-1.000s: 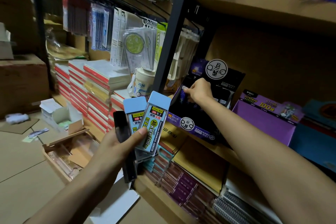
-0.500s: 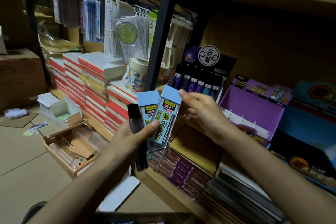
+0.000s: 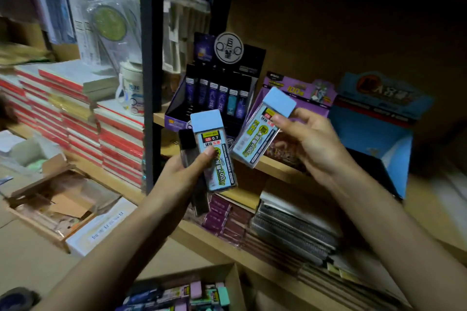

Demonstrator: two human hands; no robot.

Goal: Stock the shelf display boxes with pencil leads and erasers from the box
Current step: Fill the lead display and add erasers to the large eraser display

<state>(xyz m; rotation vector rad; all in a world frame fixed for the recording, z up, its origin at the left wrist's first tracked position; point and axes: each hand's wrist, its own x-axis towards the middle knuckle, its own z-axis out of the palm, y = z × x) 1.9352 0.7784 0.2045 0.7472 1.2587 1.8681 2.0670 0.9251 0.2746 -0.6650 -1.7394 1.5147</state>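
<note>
Setting: dim stockroom, wooden shelf [image 3: 273, 166] ahead of both hands, black upright post [image 3: 151, 83] beyond the left one.
Left hand [image 3: 187, 171]: fingers and thumb wrapped round a blue-capped 2B 0.7 lead case [image 3: 214, 154], with a slim dark lead tube [image 3: 188, 144] held against its outer side.
Right hand [image 3: 310, 144]: pinching a second blue-capped lead case [image 3: 262, 129] near its upper end, tilted, cap aimed up at the shelf back.
Step in hand: likely sorting a handful, one case singled out for placing.
Next move: probably a short reach forward into the matching display box, cap up, lined with any row already there.
Candidates: black display box [image 3: 178, 103] just past the left-hand case, slim tubes ranked inside; purple display box [image 3: 300, 89] directly behind the right-hand case; blue display box [image 3: 374, 134] further out past the right hand. Correct one not tellable.
Supply: cardboard box [image 3: 236, 285] below both forearms, holding erasers and packs.
Around: red-edged notebook stacks [image 3: 83, 118] and a mug [image 3: 131, 93] beyond the left hand.
In the way: raised header cards on the boxes; purple box's opening hidden by the held case.
</note>
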